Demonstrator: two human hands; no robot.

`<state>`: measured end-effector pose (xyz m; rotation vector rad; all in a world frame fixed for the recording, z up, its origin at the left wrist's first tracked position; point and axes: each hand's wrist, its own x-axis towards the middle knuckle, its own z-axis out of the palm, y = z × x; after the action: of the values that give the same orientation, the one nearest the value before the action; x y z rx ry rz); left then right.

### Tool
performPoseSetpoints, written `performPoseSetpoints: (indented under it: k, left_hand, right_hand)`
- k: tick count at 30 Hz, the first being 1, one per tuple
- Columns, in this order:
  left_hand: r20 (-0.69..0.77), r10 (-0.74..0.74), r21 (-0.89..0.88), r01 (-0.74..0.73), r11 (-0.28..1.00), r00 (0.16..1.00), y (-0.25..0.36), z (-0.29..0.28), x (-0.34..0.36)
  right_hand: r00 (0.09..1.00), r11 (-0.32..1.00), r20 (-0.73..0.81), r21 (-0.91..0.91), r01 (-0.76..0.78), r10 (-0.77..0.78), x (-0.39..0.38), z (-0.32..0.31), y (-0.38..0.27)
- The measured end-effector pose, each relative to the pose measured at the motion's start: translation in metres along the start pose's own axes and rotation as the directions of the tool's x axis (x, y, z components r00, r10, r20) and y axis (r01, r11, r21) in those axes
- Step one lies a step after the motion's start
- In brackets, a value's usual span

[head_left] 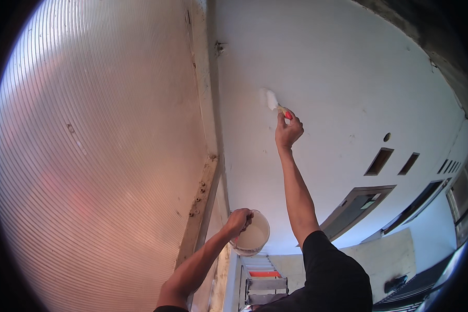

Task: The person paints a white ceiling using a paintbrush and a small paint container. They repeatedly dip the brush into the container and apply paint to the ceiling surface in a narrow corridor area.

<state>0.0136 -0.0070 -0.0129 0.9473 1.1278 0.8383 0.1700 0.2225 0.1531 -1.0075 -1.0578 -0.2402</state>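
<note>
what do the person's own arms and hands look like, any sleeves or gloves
The left hand and right hand are ungloved, and no watch or band shows at either wrist; rings are too small to tell. The right sleeve is black, loose and plain, ending near the elbow. Only a dark edge of the left sleeve shows at the picture's bottom.

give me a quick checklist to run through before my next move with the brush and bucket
1. Right hand gripping the brush: ok.
2. Left hand holding up the bucket: ok.
3. Enough left in the bucket: cannot tell, its depth doesn't show.
4. Wall free of marks: not ok, small marks show on it.
5. Ladder footing: cannot tell, its base is hidden.
</note>
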Motion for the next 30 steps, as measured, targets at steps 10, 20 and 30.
performPoseSetpoints:
  k: [10, 20, 30]
  left_hand:
    - [0.001, -0.009, -0.011, 0.009, 1.0, 1.0, -0.003, 0.004, -0.001]
    - [0.016, -0.067, -0.063, 0.067, 0.996, 0.998, -0.004, -0.002, 0.004]
    - [-0.014, -0.06, -0.033, 0.06, 0.998, 0.998, -0.002, 0.006, -0.001]
  right_hand:
    - [0.961, 0.842, 0.225, 0.476, -0.253, 0.162, -0.028, 0.015, -0.038]
    - [0.977, 0.926, 0.184, 0.338, -0.169, 0.111, -0.038, 0.049, -0.021]
    - [0.988, 0.995, -0.125, 0.055, -0.089, 0.095, 0.005, -0.061, 0.036]
